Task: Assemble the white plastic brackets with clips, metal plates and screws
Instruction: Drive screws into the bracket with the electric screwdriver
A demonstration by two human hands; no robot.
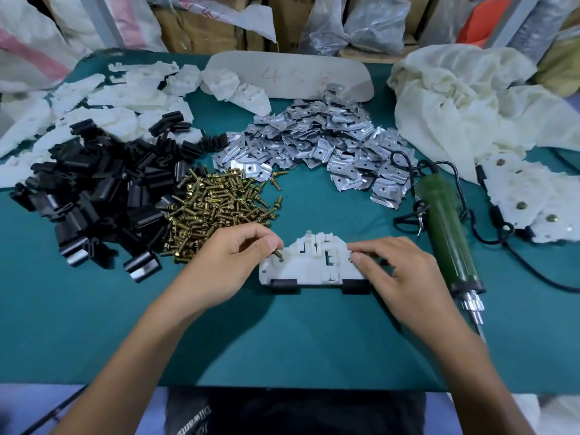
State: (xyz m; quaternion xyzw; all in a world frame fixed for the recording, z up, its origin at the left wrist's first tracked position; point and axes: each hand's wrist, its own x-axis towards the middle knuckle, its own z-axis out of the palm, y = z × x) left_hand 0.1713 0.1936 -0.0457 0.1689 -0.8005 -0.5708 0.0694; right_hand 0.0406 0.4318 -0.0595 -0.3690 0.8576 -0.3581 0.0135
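**Screw meets the bracket's left hole**

The white moulded plastic bracket (307, 265) lies flat, near centre on the green-covered table (314, 340), so its holes face up. Two black plastic clips (284, 285) sit on its near edge. The left hand (232, 262) pinches a brass screw (278, 254) between thumb and forefinger over the left hole. The right hand (398, 271), fingers curled, pinches the bracket's right end, likely steadying it

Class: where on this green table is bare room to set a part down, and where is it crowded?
Free: the wide green table strip between the white plastic bracket and the near edge; a smaller patch between brass screw pile, silver metal plates and bracket. Crowded: the far half, from black plastic clips to green electric screwdriver.
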